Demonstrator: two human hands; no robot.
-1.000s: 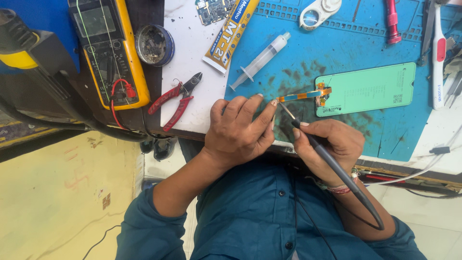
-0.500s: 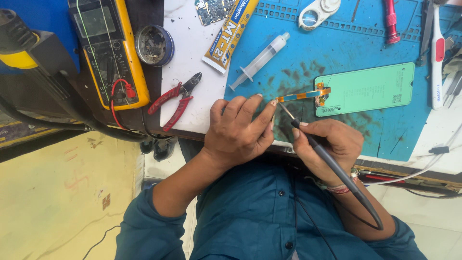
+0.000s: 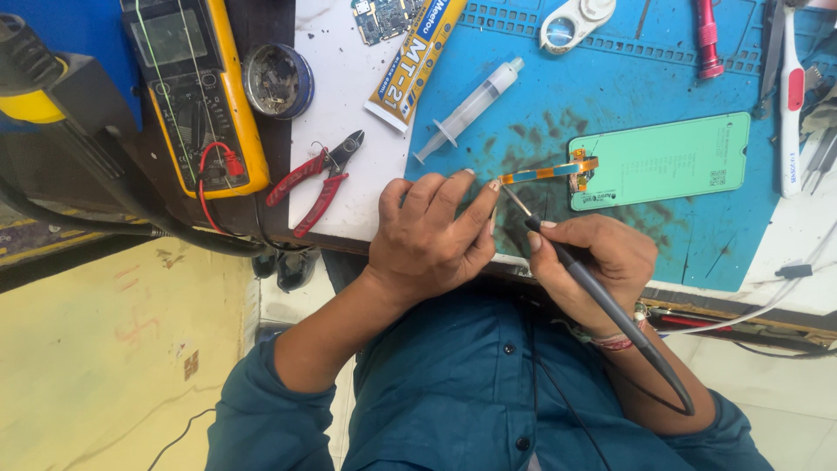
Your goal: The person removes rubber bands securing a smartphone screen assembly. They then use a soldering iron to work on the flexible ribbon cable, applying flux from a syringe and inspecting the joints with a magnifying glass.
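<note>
Left hand [image 3: 432,231] rests at the worktop [image 3: 349,183] edge, fingertips pinching the near end of the orange flex strip [image 3: 547,171]. Right hand [image 3: 602,266] grips the dark soldering pen [image 3: 602,301] like a pencil, tip just beside the left fingertips. Versus 0.5 s ago: both hands unchanged. Red cutters [image 3: 318,179] lie left of the left hand.

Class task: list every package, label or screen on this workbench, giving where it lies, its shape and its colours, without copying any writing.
Multimeter: far left of bench, upright yellow-and-black box with a grey-green screen.
Glue tube: top centre on the white mat, flat, yellow and white with dark print.
Green phone panel: right on the blue mat, a rounded rectangle with small dark labels.
Round tin: beside the multimeter, blue-rimmed, open.
</note>
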